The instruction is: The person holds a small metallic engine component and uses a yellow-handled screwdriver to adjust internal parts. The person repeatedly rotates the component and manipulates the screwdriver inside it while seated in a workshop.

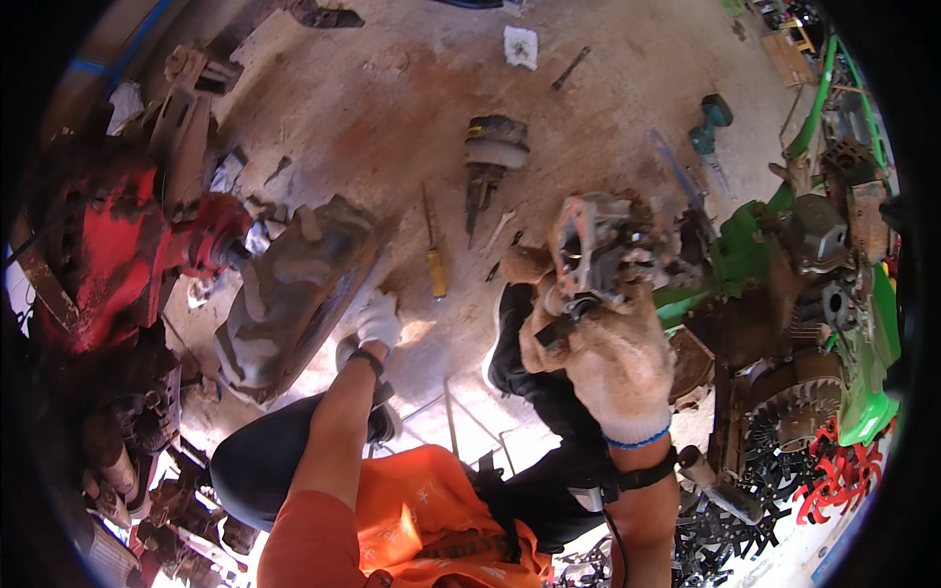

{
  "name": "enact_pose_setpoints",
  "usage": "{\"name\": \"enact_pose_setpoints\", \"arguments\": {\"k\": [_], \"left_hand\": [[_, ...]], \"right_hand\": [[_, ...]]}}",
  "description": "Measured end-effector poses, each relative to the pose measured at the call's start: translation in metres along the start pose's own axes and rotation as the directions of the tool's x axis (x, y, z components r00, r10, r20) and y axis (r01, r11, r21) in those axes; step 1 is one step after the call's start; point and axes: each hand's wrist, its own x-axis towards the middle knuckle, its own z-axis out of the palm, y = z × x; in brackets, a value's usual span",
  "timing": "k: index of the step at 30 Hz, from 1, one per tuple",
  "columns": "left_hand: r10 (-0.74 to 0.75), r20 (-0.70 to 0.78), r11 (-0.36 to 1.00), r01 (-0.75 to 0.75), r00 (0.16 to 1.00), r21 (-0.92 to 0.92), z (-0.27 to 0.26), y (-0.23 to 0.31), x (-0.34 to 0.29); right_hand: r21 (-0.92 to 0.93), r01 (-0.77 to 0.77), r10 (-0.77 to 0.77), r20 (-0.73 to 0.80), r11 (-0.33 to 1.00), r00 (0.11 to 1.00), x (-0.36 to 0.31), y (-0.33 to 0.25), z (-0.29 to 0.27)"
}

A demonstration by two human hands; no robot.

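My right hand (615, 361), in a soiled work glove with a blue cuff edge, grips a greasy grey metal housing (591, 245). Openings show in the housing's face, and it is held up in front of my right knee. My left hand (380, 321) wears a white glove and is low by the lugged rubber tyre (294, 284). Glare washes out its fingers, so I cannot tell whether it touches the tyre. Between my feet and the far floor lie a yellow-handled screwdriver (436, 269) and a dark power tool (490, 162) with a pale band.
At left stands a red machine (118, 245) with a hub beside the tyre. A green cordless drill (708, 132), a white cloth (521, 47) and a dark bar (570, 69) lie on the floor. Green panels (867, 392), metal castings and red tines (845, 480) crowd the right.
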Motion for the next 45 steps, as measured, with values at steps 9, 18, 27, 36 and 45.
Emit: {"name": "enact_pose_setpoints", "arguments": {"k": [9,18,27,36,45], "left_hand": [[0.012,-0.031,0.95,-0.021,0.999,-0.311,0.0,-0.002,-0.011],[0.251,-0.17,0.656,-0.296,0.953,-0.694,-0.156,0.056,-0.047],[0.434,-0.339,-0.097,-0.331,0.835,-0.939,-0.346,0.1,-0.22],[0.402,-0.448,-0.163,-0.419,0.798,-0.893,-0.362,0.115,-0.251],[0.232,-0.554,-0.14,-0.536,0.8,-0.833,-0.376,0.103,-0.244]], "right_hand": [[0.615,-0.061,0.099,-0.029,0.786,0.995,0.008,0.036,0.002],[0.676,0.076,-0.146,0.048,0.733,0.988,0.013,0.037,-0.008],[0.738,0.069,-0.281,0.167,0.671,0.945,0.008,-0.012,0.008],[0.637,0.099,-0.269,0.176,0.765,0.947,-0.006,-0.034,0.026],[0.648,0.125,-0.298,0.163,0.751,0.941,0.009,-0.026,0.036]]}}
